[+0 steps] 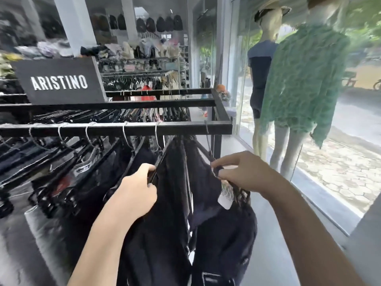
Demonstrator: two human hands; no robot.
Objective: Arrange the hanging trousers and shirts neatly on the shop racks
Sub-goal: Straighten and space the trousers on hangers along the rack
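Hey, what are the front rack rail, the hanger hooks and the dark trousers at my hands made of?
Front rack rail: likely metal painted matt black, since it is a straight, square-edged bar. Hanger hooks: bare metal wire that looks thin, silvery and shiny. Dark trousers: woven cloth in matt navy or black that drapes in soft folds. The exact fibre cannot be told.

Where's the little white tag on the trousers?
In the head view, right of centre: the white tag hangs just under the right hand, on the last dark trousers at the right end of the rack.
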